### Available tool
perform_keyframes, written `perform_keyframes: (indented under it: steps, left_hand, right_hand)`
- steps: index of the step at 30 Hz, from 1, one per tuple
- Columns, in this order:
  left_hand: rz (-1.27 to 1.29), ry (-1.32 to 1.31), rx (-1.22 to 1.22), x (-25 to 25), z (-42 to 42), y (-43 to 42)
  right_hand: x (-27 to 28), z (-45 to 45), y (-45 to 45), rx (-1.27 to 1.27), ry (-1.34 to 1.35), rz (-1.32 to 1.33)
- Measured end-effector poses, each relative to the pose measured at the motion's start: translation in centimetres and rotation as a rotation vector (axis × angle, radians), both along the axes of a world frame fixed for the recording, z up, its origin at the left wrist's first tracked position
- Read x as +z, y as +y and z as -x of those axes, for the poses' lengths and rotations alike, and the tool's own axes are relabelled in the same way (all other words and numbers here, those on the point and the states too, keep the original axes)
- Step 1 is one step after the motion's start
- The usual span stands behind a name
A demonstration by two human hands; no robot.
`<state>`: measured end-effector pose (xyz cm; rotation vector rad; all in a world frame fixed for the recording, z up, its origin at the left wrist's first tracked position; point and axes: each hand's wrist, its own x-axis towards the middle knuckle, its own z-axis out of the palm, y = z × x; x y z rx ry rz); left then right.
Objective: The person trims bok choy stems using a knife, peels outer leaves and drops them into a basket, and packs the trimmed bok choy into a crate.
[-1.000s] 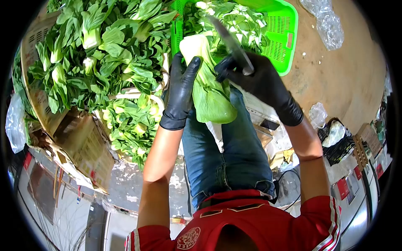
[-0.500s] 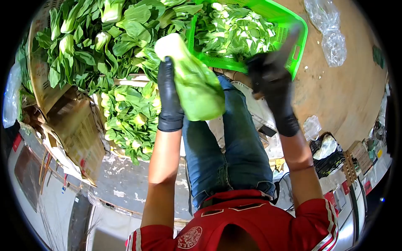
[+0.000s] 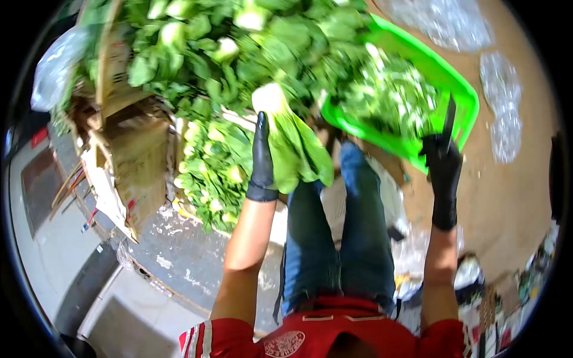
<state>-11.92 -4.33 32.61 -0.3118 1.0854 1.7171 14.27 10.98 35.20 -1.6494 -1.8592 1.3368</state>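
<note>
In a black glove, my left hand [image 3: 262, 160] grips a head of bok choy [image 3: 292, 140], its pale base up and its leaves hanging toward my legs. My right hand [image 3: 443, 167], also gloved in black, is closed around a knife [image 3: 449, 122] whose dark blade points away from me, over the near right side of the green basket [image 3: 462, 77]. Leaves and pale cut pieces [image 3: 394, 95] lie in that basket. Left of the held head, a crate is packed with more bok choy [image 3: 209, 179].
A large heap of bok choy [image 3: 286, 42] spreads along the far left. Torn cardboard [image 3: 140, 161] stands at the left, beside the packed crate. Clear plastic bags [image 3: 501, 107] lie on the brown floor at the right. My legs [image 3: 313, 238] are in the middle.
The view has shifted, so the basket and heap sit farther right. My right hand, blurred before, now shows the knife upright. The bok choy stays in my left hand, its leaves more spread.
</note>
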Motion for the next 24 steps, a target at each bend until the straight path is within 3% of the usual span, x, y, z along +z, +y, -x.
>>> perform_keyframes:
  steps: [1, 3, 5, 8, 11, 15, 19, 21, 24]
  left_hand:
    - [-0.004, -0.009, 0.023, 0.0, 2.1, -0.5]
    - [0.158, 0.383, 0.104, 1.3, 6.6, -0.3]
    - [0.147, 0.565, 0.164, 2.0, 12.4, -0.5]
    - [0.221, 1.35, 0.086, 5.0, 19.4, 0.9]
    - [0.195, 1.399, 0.255, 7.9, 22.7, 1.4]
    - [0.318, 1.458, 0.338, 9.3, 19.8, -2.2]
    - [0.422, 1.345, 0.234, 3.7, 17.0, -8.7]
    - [0.555, 1.585, 0.102, 3.4, 16.3, -8.7]
    - [0.521, 1.662, 0.005, 3.6, 16.4, -7.2]
  right_hand:
    - [-0.5, 0.1, -0.1, 0.033, -0.016, -0.007]
    - [-1.2, 0.0, -0.1, 0.254, -0.046, -0.207]
    - [-0.8, 0.4, -0.2, 0.281, -0.033, -0.136]
    - [-0.1, 1.3, -0.5, 0.146, -0.006, 0.096]
    - [-0.3, 2.3, -1.0, 0.183, 0.06, 0.101]
    - [-0.5, 4.3, -1.5, 0.247, -0.076, 0.046]
    - [-0.8, 6.6, -2.1, 0.332, -0.139, 0.01]
    - [-1.8, 7.2, -3.0, 0.374, -0.116, -0.026]
    - [-2.5, 7.8, -4.4, 0.378, -0.114, 0.011]
